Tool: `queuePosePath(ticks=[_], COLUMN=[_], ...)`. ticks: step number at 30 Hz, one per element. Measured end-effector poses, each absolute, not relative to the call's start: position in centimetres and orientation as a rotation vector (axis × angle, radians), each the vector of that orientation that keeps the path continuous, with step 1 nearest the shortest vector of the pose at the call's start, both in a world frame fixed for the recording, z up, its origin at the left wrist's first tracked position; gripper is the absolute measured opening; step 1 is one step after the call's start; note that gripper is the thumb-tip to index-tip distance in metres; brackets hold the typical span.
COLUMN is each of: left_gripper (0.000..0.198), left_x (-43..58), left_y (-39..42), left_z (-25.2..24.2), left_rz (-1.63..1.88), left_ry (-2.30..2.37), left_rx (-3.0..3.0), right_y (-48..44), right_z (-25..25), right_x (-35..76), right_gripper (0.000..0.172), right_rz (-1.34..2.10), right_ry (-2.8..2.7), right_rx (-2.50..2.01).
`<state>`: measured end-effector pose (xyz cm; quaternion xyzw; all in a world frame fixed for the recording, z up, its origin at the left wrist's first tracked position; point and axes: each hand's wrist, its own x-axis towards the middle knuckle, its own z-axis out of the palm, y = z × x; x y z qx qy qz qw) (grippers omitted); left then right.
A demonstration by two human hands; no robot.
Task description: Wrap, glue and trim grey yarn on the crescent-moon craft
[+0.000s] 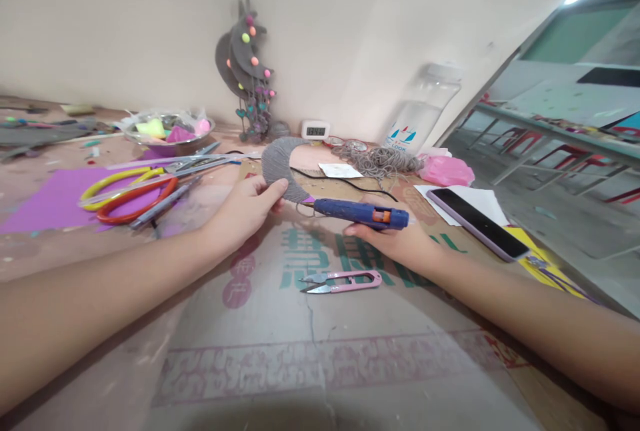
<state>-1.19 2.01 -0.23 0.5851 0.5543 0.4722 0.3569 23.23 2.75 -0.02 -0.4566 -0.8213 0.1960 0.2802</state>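
My left hand pinches a crescent wound in grey yarn, thumb on its front face. A small purple tip shows at the crescent's lower right end. My right hand is closed around a blue hot glue gun, which points left. The gun's nozzle is at or very near that purple tip; whether they touch I cannot tell. Below the gun, pink thread snips lie on the printed cardboard, blades to the left.
Yellow and red-orange handled scissors lie on purple sheets at left, near a metal bowl. Behind are a timer, tangled grey yarn and a clear bottle. A phone lies at right. Decorated crescents hang on the wall.
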Motion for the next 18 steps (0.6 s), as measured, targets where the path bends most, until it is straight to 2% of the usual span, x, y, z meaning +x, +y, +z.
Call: queuePosePath(ticks=[9,18], left_gripper=[0.034,0.033], left_x=[-0.87,-1.1], left_y=[1.61,1.89], left_z=[0.38,-0.05], left_rz=[1.203,1.198], left_ry=[1.495,1.458], left_rx=[1.485,1.481], right_y=[2.82,3.06], right_z=[0.39,-0.1], right_x=[23.1,23.46], right_gripper=[0.023,0.027], right_rz=[0.491,0.46], right_ry=[-2.192,-2.17], right_rx=[-1.195,-1.247])
